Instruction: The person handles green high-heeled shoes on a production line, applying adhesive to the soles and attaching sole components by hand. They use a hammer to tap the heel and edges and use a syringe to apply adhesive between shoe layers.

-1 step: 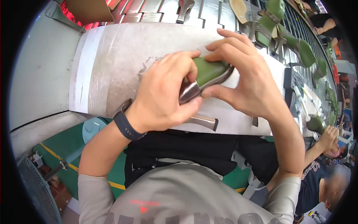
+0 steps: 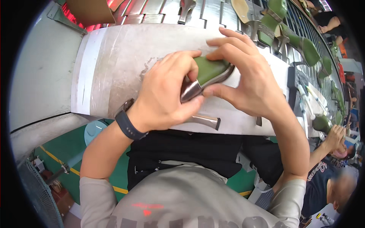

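Above the pale work surface, I hold a green shoe last [image 2: 211,70] with a glossy dark brown shoe part around its lower edge and near end. My left hand [image 2: 165,89] wraps the left end, fingers bent over the top and thumb along the near side. My right hand [image 2: 245,70] curves around the right end, its thumb tip at the brown part and its fingertips on the green top. A tapered, glossy brown shoe heel [image 2: 207,121] with a dark tip sticks out below my left hand; its other end is hidden, so I cannot tell whether it joins the shoe.
Beyond the pale surface [image 2: 121,49] runs a metal slat conveyor [image 2: 159,8] with a loose heel [image 2: 186,10]. Several green lasts [image 2: 306,49] lie at the far right. White-handled tools [image 2: 306,99] stand at the right edge. A co-worker's hand [image 2: 335,137] is beyond them.
Both hands and the last appear very slightly further left and up. The grip looks the same.
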A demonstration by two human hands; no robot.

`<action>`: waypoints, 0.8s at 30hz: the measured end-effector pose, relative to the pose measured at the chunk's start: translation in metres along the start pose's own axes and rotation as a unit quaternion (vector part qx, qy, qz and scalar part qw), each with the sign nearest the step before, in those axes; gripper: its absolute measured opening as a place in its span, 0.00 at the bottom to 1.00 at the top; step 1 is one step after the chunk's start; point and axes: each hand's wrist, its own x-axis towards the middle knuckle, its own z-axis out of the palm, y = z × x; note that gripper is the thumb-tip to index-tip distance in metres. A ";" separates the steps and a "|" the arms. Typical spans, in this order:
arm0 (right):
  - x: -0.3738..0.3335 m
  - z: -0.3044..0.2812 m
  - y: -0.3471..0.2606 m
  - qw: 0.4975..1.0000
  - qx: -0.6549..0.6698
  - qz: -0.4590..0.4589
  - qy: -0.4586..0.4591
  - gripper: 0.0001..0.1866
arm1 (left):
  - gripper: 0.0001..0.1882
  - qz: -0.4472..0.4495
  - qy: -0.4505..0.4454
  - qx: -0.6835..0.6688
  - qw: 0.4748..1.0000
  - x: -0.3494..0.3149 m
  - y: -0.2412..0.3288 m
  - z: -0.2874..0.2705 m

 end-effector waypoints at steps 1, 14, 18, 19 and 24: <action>-0.007 0.005 -0.001 0.999 -0.021 -0.002 0.035 0.34 | 0.22 -0.017 -0.016 -0.005 1.000 0.000 0.001 -0.001; -0.119 -0.003 0.015 0.985 -0.138 0.103 0.026 0.32 | 0.45 -0.015 -0.048 0.109 0.993 -0.003 0.019 0.017; -0.110 0.004 0.009 0.976 -0.129 0.158 0.082 0.24 | 0.47 0.001 -0.028 0.095 0.995 -0.003 0.012 0.018; -0.103 0.000 -0.011 0.983 -0.075 0.150 0.076 0.21 | 0.47 -0.004 -0.022 0.095 0.995 -0.002 0.010 0.017; -0.093 -0.010 -0.031 0.958 0.171 0.027 0.227 0.28 | 0.48 -0.028 -0.041 0.064 0.997 -0.002 0.017 0.013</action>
